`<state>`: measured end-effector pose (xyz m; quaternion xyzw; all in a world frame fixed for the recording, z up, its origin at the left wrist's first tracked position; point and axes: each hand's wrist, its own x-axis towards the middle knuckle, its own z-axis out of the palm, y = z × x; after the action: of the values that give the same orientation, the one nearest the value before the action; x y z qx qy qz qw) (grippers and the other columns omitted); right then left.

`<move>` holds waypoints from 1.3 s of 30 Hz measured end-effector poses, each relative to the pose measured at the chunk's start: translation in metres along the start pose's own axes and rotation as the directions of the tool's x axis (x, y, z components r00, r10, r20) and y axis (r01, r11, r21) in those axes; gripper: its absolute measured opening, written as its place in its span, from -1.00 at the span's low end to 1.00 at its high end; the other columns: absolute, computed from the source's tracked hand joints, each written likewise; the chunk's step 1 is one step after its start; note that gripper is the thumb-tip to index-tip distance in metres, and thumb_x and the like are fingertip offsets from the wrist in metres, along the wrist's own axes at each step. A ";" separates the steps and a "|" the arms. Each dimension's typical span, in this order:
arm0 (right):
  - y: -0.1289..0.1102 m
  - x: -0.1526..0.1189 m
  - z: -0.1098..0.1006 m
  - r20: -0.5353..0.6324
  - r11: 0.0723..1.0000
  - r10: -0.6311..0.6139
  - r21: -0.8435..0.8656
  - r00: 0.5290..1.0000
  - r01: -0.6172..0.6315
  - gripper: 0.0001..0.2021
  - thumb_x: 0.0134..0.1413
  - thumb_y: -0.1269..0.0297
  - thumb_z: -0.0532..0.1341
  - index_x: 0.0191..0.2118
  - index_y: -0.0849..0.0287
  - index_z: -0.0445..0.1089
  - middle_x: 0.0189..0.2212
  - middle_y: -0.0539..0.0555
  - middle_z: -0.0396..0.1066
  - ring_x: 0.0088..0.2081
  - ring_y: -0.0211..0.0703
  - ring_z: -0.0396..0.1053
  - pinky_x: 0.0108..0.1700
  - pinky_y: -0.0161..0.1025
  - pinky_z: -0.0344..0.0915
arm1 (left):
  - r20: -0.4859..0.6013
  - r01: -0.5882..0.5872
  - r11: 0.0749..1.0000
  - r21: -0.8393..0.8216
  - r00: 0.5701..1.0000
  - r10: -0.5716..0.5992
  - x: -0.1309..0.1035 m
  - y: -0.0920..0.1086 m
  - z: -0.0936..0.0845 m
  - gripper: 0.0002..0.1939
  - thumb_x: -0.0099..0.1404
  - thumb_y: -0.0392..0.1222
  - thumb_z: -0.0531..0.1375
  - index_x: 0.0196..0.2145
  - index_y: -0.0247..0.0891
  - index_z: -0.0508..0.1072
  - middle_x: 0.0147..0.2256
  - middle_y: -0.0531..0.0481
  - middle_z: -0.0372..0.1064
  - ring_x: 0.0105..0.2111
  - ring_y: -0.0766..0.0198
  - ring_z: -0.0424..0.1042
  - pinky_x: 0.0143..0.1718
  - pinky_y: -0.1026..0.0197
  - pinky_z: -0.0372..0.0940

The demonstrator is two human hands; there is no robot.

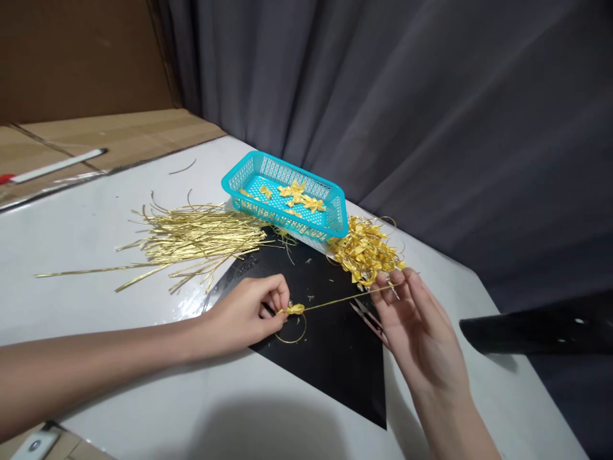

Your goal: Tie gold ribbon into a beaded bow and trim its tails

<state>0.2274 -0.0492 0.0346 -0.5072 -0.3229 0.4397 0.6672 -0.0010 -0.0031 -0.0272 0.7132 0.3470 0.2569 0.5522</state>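
Note:
Between thumb and fingertips my left hand (256, 308) pinches a small yellow ribbon bow (295, 309), with a thin gold loop hanging below it. From the bow a gold cord (342, 298) runs taut to the right. My right hand (417, 319), palm turned up, pinches the cord's far end between thumb and fingers. Small thread snips (371, 321) with pinkish handles are beside that hand, their handles partly hidden by it. Both hands are over a black sheet (330, 358) strewn with tiny gold scraps.
A turquoise basket (287, 220) holding several yellow bows stands at the back. Left of it lies a bundle of gold cords (196, 236); right of it, a pile of yellow bows (366, 252). A black bar (527, 332) juts in from the right, before a grey curtain (407, 96).

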 end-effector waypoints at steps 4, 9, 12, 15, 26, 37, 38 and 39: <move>-0.001 0.002 -0.001 -0.031 1.000 -0.011 -0.015 0.999 0.011 -0.83 -0.02 0.18 0.39 -0.33 0.10 0.44 -0.37 -0.04 0.41 -0.34 -0.27 0.46 -0.21 -0.31 0.46 | 0.008 0.021 1.000 -0.021 1.000 -0.021 -0.001 0.000 0.001 -0.88 0.17 -0.35 0.16 -0.41 -0.22 0.25 -0.47 0.11 0.33 -0.48 0.36 0.33 -0.47 0.35 0.22; 0.006 -0.009 0.002 0.183 0.796 -0.299 -0.494 0.937 0.350 -0.94 0.13 0.27 0.29 -0.30 0.10 0.42 -0.40 -0.01 0.43 -0.42 -0.24 0.44 -0.33 -0.28 0.39 | 0.026 0.035 0.998 -0.044 0.999 -0.034 -0.003 0.003 0.004 -0.89 0.17 -0.35 0.16 -0.41 -0.22 0.26 -0.48 0.12 0.31 -0.48 0.37 0.32 -0.49 0.36 0.20; 0.012 -0.018 0.007 0.399 0.624 -0.317 -0.595 0.860 0.506 -0.98 0.16 0.35 0.26 -0.28 0.10 0.44 -0.37 0.02 0.42 -0.38 -0.18 0.41 -0.30 -0.23 0.34 | 0.029 0.064 0.996 -0.060 0.998 -0.062 -0.003 0.003 0.006 -0.89 0.16 -0.35 0.17 -0.42 -0.23 0.26 -0.48 0.13 0.29 -0.50 0.39 0.30 -0.51 0.37 0.18; 0.022 -0.024 0.014 0.437 0.645 -0.178 -0.625 0.882 0.440 -0.94 0.14 0.31 0.26 -0.35 0.10 0.46 -0.33 0.07 0.43 -0.24 -0.10 0.41 -0.17 -0.16 0.32 | 0.021 0.076 0.993 -0.085 0.997 -0.075 -0.003 0.002 0.007 -0.88 0.15 -0.35 0.18 -0.42 -0.23 0.27 -0.50 0.14 0.27 -0.51 0.39 0.30 -0.51 0.38 0.18; 0.056 -0.027 0.022 0.382 0.860 0.244 -0.510 0.891 -0.016 -0.80 0.00 0.11 0.35 -0.40 0.14 0.54 -0.19 0.13 0.43 -0.08 -0.07 0.42 -0.04 -0.19 0.34 | 0.051 0.110 0.971 -0.213 0.994 -0.102 -0.003 0.001 0.007 -0.85 0.20 -0.29 0.21 -0.42 -0.25 0.25 -0.51 0.14 0.28 -0.50 0.40 0.34 -0.50 0.38 0.19; 0.057 -0.026 0.022 0.374 0.888 0.264 -0.455 0.889 -0.072 -0.87 -0.01 0.21 0.35 -0.43 0.17 0.52 -0.35 0.05 0.46 -0.27 -0.17 0.40 -0.20 -0.28 0.32 | 0.090 0.189 0.924 -0.334 0.982 -0.168 0.000 -0.001 0.006 -0.81 0.19 -0.26 0.26 -0.39 -0.27 0.27 -0.49 0.12 0.32 -0.47 0.37 0.39 -0.46 0.36 0.22; 0.057 -0.026 0.022 0.375 0.887 0.269 -0.455 0.887 -0.077 -0.87 -0.01 0.22 0.35 -0.43 0.17 0.53 -0.36 0.05 0.46 -0.27 -0.17 0.40 -0.20 -0.28 0.32 | 0.095 0.201 0.919 -0.339 0.979 -0.179 0.001 -0.001 0.006 -0.82 0.18 -0.27 0.27 -0.39 -0.27 0.28 -0.50 0.12 0.32 -0.47 0.38 0.38 -0.45 0.36 0.22; 0.058 -0.025 0.021 0.376 0.887 0.275 -0.454 0.885 -0.083 -0.87 -0.01 0.22 0.36 -0.43 0.17 0.53 -0.36 0.05 0.46 -0.28 -0.18 0.39 -0.20 -0.29 0.31 | 0.100 0.212 0.915 -0.344 0.977 -0.189 0.001 -0.001 0.006 -0.82 0.17 -0.27 0.27 -0.38 -0.28 0.29 -0.50 0.12 0.32 -0.47 0.39 0.37 -0.44 0.35 0.23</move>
<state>0.1836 -0.0585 -0.0145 -0.5588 -0.5005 0.5207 0.4076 0.0036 -0.0059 -0.0299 0.5712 0.3485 0.2338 0.7054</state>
